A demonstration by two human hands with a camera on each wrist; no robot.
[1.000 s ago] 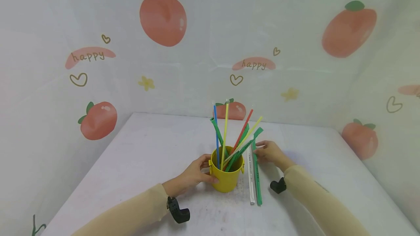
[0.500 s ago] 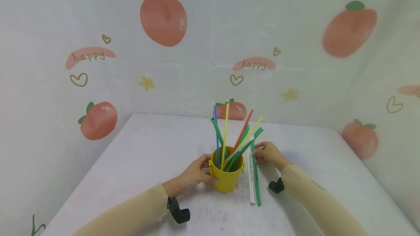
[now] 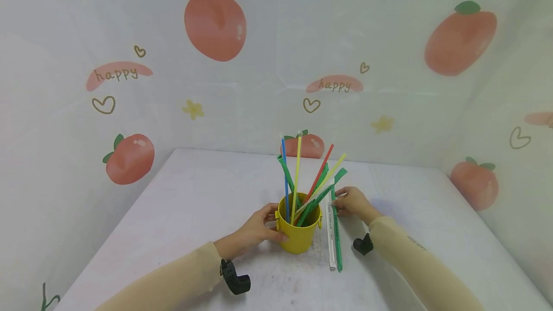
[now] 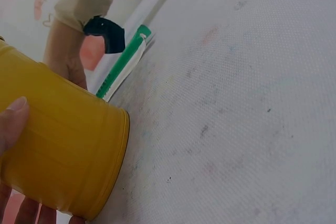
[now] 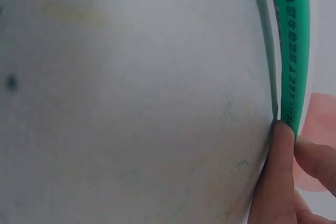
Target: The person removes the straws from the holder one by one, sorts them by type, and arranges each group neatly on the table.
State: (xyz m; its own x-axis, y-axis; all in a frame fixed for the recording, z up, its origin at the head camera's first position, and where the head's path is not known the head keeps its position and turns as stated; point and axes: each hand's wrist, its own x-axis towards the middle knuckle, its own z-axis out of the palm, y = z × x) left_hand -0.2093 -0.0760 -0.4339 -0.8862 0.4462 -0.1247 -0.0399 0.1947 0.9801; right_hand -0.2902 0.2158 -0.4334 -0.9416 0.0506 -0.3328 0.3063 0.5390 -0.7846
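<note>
My left hand (image 3: 254, 232) grips the side of a small yellow bucket (image 3: 296, 240), thumb in front and fingers around the far side. Upright and leaning in the bucket are several straws, among them a blue straw (image 3: 283, 157), a red straw (image 3: 321, 167), yellow ones and green-wrapped ones. Right of it, a green-wrapped straw (image 3: 337, 239) lies on the table, its upper part pinched between thumb and finger of my right hand (image 3: 357, 205). Close-up, the right wrist view has printed characters on that green wrapper (image 5: 295, 51). A white-wrapped straw (image 3: 330, 244) lies alongside, to its left.
The white table (image 3: 207, 191) has faint stains near the bucket. Behind it hangs a pale backdrop (image 3: 268, 37) printed with red fruit, hearts and "happy". A black wrist device (image 3: 235, 280) sits on each forearm.
My right hand has shifted slightly left, and the near end of the green-wrapped straw has swung a little toward the white one. My left hand and the bucket have stayed still.
</note>
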